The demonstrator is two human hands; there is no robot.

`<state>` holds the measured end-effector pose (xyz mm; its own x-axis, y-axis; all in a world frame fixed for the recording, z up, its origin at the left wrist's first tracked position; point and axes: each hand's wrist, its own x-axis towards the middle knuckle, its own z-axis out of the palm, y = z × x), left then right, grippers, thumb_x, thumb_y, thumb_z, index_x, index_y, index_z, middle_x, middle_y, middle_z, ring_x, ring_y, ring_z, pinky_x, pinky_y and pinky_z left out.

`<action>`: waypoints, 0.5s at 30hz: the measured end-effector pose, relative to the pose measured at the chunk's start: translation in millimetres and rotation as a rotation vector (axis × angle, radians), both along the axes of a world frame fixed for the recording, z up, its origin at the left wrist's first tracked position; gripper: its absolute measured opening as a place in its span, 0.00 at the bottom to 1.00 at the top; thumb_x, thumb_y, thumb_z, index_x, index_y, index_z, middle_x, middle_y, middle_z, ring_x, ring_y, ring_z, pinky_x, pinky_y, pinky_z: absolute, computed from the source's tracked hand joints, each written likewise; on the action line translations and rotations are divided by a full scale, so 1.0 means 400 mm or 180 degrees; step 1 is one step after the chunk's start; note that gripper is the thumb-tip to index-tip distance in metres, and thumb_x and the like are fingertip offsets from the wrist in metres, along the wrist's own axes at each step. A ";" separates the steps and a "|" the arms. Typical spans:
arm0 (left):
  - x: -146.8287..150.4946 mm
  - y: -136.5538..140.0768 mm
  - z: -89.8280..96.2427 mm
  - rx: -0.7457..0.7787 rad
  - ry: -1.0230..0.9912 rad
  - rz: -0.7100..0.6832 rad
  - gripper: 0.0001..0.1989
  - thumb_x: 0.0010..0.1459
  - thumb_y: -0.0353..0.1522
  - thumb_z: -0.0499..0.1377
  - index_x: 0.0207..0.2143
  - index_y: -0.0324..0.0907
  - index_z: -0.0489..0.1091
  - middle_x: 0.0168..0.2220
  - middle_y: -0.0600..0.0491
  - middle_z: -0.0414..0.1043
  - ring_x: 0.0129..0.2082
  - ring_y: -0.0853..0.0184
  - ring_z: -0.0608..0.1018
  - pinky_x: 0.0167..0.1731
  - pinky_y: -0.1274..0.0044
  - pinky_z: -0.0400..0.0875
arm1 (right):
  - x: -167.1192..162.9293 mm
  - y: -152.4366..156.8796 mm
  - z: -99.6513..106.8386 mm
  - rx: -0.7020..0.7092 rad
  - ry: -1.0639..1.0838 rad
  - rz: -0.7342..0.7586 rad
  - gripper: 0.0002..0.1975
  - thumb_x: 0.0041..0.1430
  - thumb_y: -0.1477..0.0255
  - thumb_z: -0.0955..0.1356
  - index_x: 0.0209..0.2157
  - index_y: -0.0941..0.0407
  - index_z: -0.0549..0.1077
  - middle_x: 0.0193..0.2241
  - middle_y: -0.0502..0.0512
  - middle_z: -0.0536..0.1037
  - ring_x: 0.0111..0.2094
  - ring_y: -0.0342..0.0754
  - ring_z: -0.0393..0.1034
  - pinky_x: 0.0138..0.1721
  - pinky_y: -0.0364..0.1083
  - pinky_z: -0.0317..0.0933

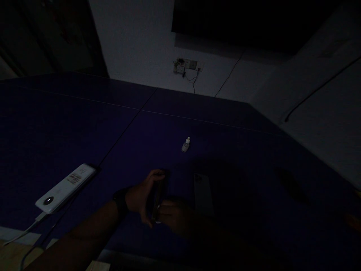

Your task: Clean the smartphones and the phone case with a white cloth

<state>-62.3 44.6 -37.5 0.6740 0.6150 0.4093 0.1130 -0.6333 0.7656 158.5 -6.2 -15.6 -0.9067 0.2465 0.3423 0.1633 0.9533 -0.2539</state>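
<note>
The room is very dark. Two hands meet low in the middle of the frame, over one dark blue bench (pixel 118 146). Between them is one dark, thin, long thing (pixel 159 194), too dark to name. The left hand (pixel 142 197) is clamped on it, with the fingers at its top end and the thumb near its low end. One black watch (pixel 120 202) is on that wrist. The right hand (pixel 172 215) has its fingers bunched at the low end of the thing; I cannot tell if they grip it. Just right of the hands, one phone (pixel 203 195) lies flat. Above them, near the middle of the frame, stands one small bottle (pixel 185 145) with a white top. At the lower left lies one white power bank (pixel 66 188) with one white cable (pixel 28 229). One big black screen (pixel 239 22) hangs at the upper right.
</note>
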 end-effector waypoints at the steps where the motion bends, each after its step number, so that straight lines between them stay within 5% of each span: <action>1: -0.001 -0.004 0.006 0.0057 0.0004 -0.0011 0.73 0.21 0.59 0.74 0.67 0.49 0.45 0.63 0.39 0.47 0.62 0.35 0.58 0.59 0.45 0.58 | 0.008 0.002 0.008 -0.0199 0.0245 -0.0017 0.14 0.70 0.78 0.60 0.38 0.57 0.77 0.35 0.52 0.82 0.38 0.44 0.75 0.42 0.43 0.69; 3: -0.003 -0.014 0.022 0.0089 0.0028 0.0021 0.72 0.24 0.61 0.73 0.68 0.48 0.43 0.63 0.38 0.46 0.63 0.35 0.58 0.60 0.44 0.57 | 0.036 0.007 0.022 -0.0732 0.0897 -0.0304 0.12 0.69 0.77 0.62 0.39 0.56 0.77 0.36 0.53 0.82 0.38 0.46 0.76 0.41 0.46 0.69; 7: 0.002 -0.031 0.060 0.0009 0.0292 0.0051 0.73 0.24 0.61 0.73 0.68 0.47 0.43 0.65 0.36 0.46 0.64 0.34 0.57 0.61 0.45 0.57 | 0.126 -0.008 0.029 -0.1924 0.2083 -0.1933 0.10 0.63 0.63 0.69 0.32 0.53 0.77 0.29 0.54 0.80 0.32 0.50 0.75 0.33 0.48 0.70; 10: 0.018 -0.041 0.093 -0.0001 0.0724 -0.0008 0.73 0.25 0.59 0.75 0.70 0.50 0.42 0.67 0.36 0.44 0.64 0.35 0.58 0.59 0.47 0.63 | 0.183 -0.032 0.035 -0.2723 0.2613 -0.2826 0.14 0.62 0.57 0.69 0.38 0.54 0.76 0.28 0.54 0.78 0.27 0.50 0.75 0.25 0.46 0.69; 13: 0.034 -0.052 0.119 0.0122 0.1188 -0.0110 0.72 0.29 0.56 0.75 0.71 0.52 0.40 0.69 0.37 0.42 0.65 0.35 0.56 0.58 0.48 0.64 | 0.212 -0.045 0.055 -0.3700 0.3248 -0.3366 0.20 0.55 0.54 0.73 0.42 0.53 0.72 0.33 0.53 0.78 0.29 0.51 0.76 0.25 0.48 0.72; 15: 0.036 -0.057 0.126 0.0194 0.1431 -0.0275 0.71 0.31 0.54 0.74 0.72 0.53 0.39 0.71 0.38 0.39 0.67 0.34 0.54 0.58 0.47 0.63 | 0.221 -0.043 0.068 -0.3933 0.3305 -0.3428 0.21 0.52 0.54 0.74 0.41 0.53 0.71 0.34 0.52 0.76 0.29 0.50 0.75 0.25 0.48 0.72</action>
<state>-48.0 22.0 13.1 0.8406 0.5326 0.0982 0.3702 -0.6974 0.6137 246.9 -23.4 11.7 0.1757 0.9618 -0.2098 -0.1665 -0.1810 -0.9693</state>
